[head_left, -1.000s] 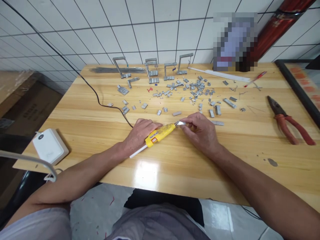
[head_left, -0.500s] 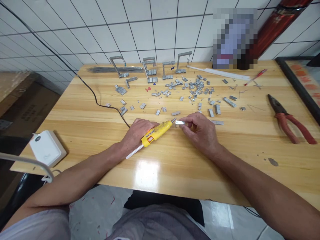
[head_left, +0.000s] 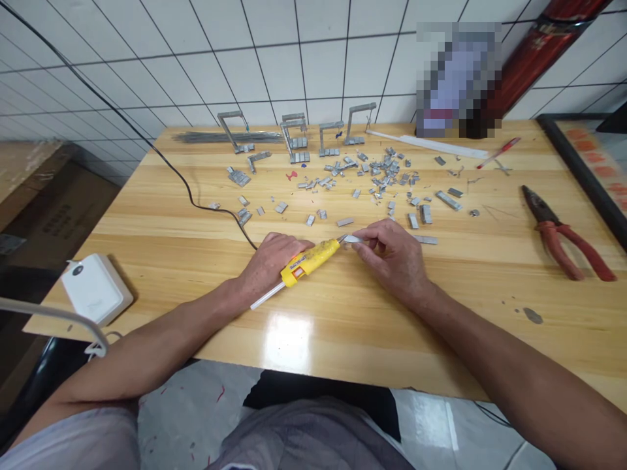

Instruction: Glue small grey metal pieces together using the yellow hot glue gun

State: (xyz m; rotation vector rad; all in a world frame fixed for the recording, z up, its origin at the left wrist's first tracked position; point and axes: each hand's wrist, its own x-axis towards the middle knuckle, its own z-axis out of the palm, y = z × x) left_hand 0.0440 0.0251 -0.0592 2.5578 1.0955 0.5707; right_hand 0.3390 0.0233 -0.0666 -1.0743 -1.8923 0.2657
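Note:
My left hand (head_left: 275,260) is closed around a yellow hot glue gun (head_left: 311,261), its grip hidden under my fingers. A clear glue stick (head_left: 267,296) pokes out of the gun's back end. Between thumb and fingers, my right hand (head_left: 392,258) pinches a small grey metallic strip (head_left: 352,239). The gun's nozzle meets the near end of this strip; whether glue is on it is too small to tell. Just past my right fingers, another flat grey strip (head_left: 427,240) lies on the table.
Loose grey pieces (head_left: 386,166) are scattered across the wooden table (head_left: 161,228). Behind them stand several small hook-shaped frames (head_left: 349,124) and a bundle of thin rods (head_left: 196,137). Red-handled pliers (head_left: 558,238) lie right, a white box (head_left: 96,288) left. A black cord (head_left: 179,173) trails to my left hand.
The glue gun has shifted slightly right, bringing its nozzle onto the strip's end. The strip appears turned a little in my right fingers. The rest only shifts slightly with the camera.

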